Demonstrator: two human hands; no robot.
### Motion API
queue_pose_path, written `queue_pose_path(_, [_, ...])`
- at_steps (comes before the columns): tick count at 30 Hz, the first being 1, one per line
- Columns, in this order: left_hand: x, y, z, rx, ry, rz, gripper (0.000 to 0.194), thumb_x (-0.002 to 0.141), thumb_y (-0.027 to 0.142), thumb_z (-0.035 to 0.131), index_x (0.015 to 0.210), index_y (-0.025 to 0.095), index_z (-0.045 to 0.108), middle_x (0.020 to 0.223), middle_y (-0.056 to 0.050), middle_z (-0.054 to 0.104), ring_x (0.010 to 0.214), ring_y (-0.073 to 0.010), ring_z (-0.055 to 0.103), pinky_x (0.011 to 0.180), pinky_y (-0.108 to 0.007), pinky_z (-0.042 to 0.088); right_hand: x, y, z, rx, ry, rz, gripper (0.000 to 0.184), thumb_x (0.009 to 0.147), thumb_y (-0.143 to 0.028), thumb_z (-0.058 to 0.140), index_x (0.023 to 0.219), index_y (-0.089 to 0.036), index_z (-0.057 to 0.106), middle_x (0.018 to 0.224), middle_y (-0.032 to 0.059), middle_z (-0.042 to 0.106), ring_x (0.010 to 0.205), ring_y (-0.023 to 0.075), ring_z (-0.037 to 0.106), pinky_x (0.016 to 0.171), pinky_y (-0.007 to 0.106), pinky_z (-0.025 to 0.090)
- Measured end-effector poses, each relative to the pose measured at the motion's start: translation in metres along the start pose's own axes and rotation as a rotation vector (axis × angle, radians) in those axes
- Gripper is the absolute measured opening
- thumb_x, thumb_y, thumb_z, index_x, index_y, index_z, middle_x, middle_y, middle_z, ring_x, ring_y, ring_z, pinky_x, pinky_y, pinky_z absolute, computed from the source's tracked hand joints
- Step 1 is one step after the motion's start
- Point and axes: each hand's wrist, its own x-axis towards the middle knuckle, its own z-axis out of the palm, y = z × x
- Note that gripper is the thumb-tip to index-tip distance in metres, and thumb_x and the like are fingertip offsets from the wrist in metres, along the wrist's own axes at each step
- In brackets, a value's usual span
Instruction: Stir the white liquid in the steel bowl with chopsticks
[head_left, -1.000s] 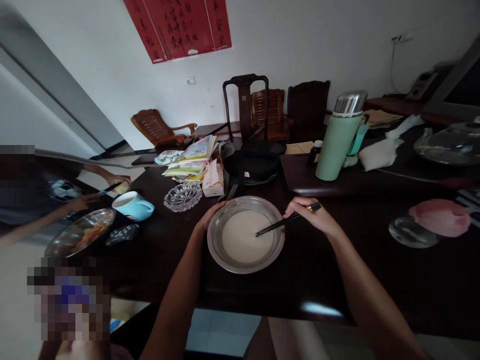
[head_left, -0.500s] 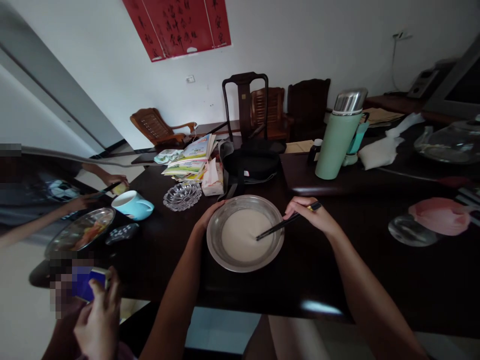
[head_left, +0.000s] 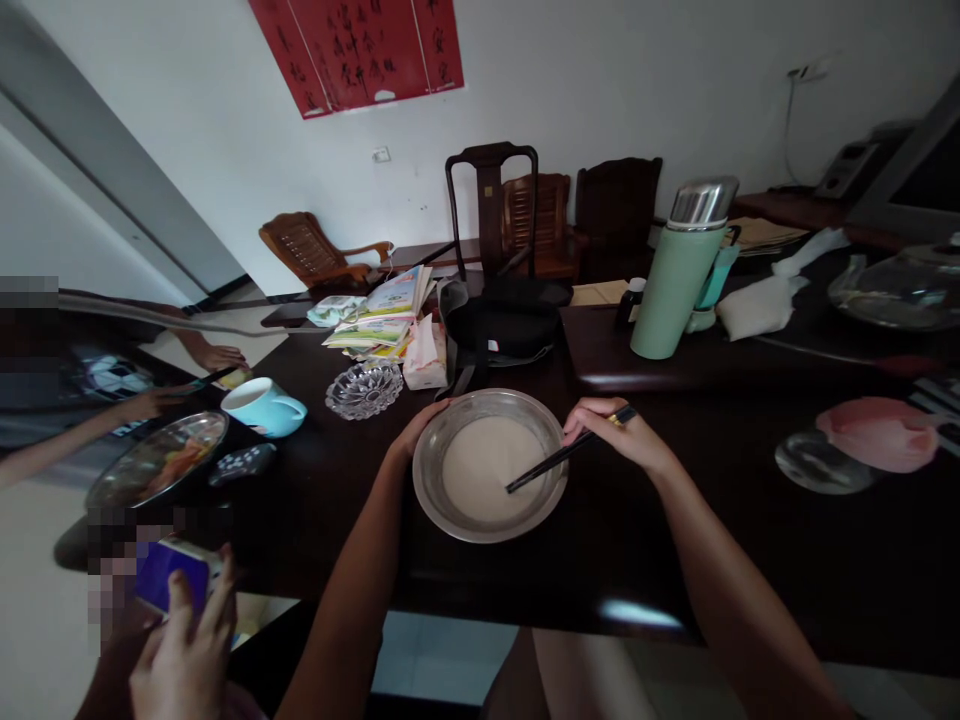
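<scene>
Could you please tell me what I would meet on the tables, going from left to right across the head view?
Metal pan of food, light blue mug, glass dish, steel bowl of whitish liquid, green flask, pink item.

The lone camera looks forward and down from the head over both hands.

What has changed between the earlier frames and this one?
The tips of the black chopsticks have moved through the pale liquid toward the wearer's side of the metal bowl. Nothing was taken hold of or let go by the wearer: the right hand still holds the chopsticks, and the left hand stays at the bowl's side. The blue mug and green flask stayed put.
</scene>
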Motion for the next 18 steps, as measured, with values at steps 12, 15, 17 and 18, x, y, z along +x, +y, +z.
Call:
queue_pose_path(12, [-0.013,0.006,0.011,0.124,-0.084,-0.127,0.044,0.081,0.069,0.028,0.121,0.059,0.045,0.125,0.031,0.035,0.129,-0.0225,0.014,0.089,-0.039,0.053,0.0,0.001,0.0,0.011,0.056,0.001,0.035,0.091,-0.04,0.045,0.077,-0.017,0.067,0.072,0.0049,0.071,0.07,0.0179,0.067,0.068,0.028,0.049])
queue_pose_path(15, [-0.01,0.013,0.027,0.15,-0.173,-0.283,0.054,0.069,0.069,0.048,0.122,0.058,0.047,0.12,0.027,0.045,0.129,-0.0245,0.021,0.084,-0.037,0.056,0.001,-0.004,0.008,0.031,-0.041,-0.016,0.035,0.091,-0.038,0.045,0.076,-0.016,0.068,0.073,0.0049,0.071,0.071,0.0174,0.067,0.069,0.027,0.049])
queue_pose_path(17, [-0.005,0.019,0.039,0.184,-0.254,-0.422,0.062,0.063,0.064,0.055,0.124,0.051,0.049,0.12,0.023,0.049,0.128,-0.0264,0.024,0.083,-0.037,0.056,0.004,-0.007,0.014,-0.036,-0.076,-0.048,0.033,0.09,-0.037,0.046,0.078,-0.017,0.069,0.079,0.0045,0.071,0.075,0.0173,0.065,0.07,0.027,0.048])
queue_pose_path(18, [-0.002,0.021,0.044,0.2,-0.294,-0.488,0.064,0.062,0.063,0.056,0.124,0.048,0.051,0.119,0.022,0.049,0.128,-0.0268,0.025,0.084,-0.038,0.055,0.005,-0.007,0.015,-0.073,-0.07,-0.06,0.032,0.09,-0.037,0.047,0.08,-0.018,0.07,0.081,0.0041,0.071,0.076,0.0171,0.065,0.07,0.027,0.047])
